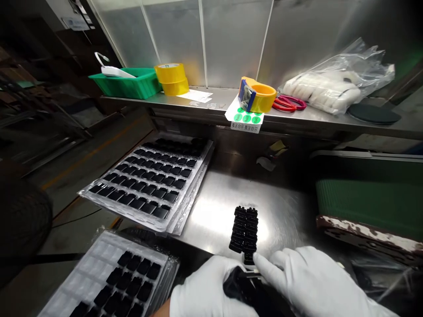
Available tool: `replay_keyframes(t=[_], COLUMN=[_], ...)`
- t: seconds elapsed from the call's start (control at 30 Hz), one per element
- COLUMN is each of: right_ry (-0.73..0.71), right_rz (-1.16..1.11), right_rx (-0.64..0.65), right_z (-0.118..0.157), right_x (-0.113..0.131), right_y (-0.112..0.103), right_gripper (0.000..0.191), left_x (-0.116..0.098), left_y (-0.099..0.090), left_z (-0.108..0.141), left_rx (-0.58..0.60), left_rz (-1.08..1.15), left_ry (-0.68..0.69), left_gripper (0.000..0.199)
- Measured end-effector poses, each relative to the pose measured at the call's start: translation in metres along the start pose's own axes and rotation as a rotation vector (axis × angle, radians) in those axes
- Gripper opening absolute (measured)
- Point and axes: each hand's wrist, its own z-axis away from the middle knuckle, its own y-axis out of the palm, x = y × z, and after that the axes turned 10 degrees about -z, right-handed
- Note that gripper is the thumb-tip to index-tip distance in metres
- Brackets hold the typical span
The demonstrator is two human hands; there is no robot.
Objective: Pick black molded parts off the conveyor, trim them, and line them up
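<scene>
My left hand [211,288], in a white glove, is wrapped round a glossy black part [246,290] at the bottom middle. My right hand [307,277], gloved too, has its fingers closed against the same part from the right. A thin pale strip [253,274] shows at the part's upper edge, between the two hands. Just beyond my fingertips, small black plastic pieces [244,229] lie in two rows on the steel bench [211,211]. My fingers cover much of the held part, so its full shape is hidden.
A stacked tray [175,222] of black pieces sits left on the bench; a partly filled tray [86,264] is lower left. On the shelf are a green bin [142,86], tape rolls [172,79], a tape dispenser [261,97], scissors [287,103] and bagged gloves [327,90]. A green conveyor belt [370,202] runs right.
</scene>
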Motion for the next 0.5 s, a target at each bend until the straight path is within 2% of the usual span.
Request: replay_keyframes(t=[0.1,0.17,0.27,0.37,0.43,0.5], right_ry=[-0.084,-0.155,-0.214,-0.179,-0.168,-0.18], right_rz=[0.026,0.116,0.231,0.24,0.236,0.232], right_rx=[-0.029,-0.003,0.185,0.371,0.385,0.343], right_z=[-0.008,-0.018,-0.035,-0.046,-0.048,-0.047], right_x=[-0.002,-0.001,0.002,0.004,0.004,0.003], right_y=[-0.009,-0.018,-0.029,-0.035,-0.034,-0.031], right_gripper=[0.033,0.03,0.029,0.036,0.038,0.035], left_x=[-0.01,-0.013,-0.013,-0.008,-0.003,0.002], left_y=[0.002,0.004,0.008,0.013,0.016,0.017], left_z=[0.002,0.004,0.007,0.011,0.013,0.014], left_rx=[-0.014,-0.042,-0.072,-0.152,-0.242,-0.286], left_rz=[-0.146,-0.177,-0.222,-0.288,-0.296,-0.275], left_ry=[-0.032,-0.037,-0.079,-0.146,-0.167,-0.16], left_gripper=[0.021,0.022,0.025,0.023,0.021,0.021])
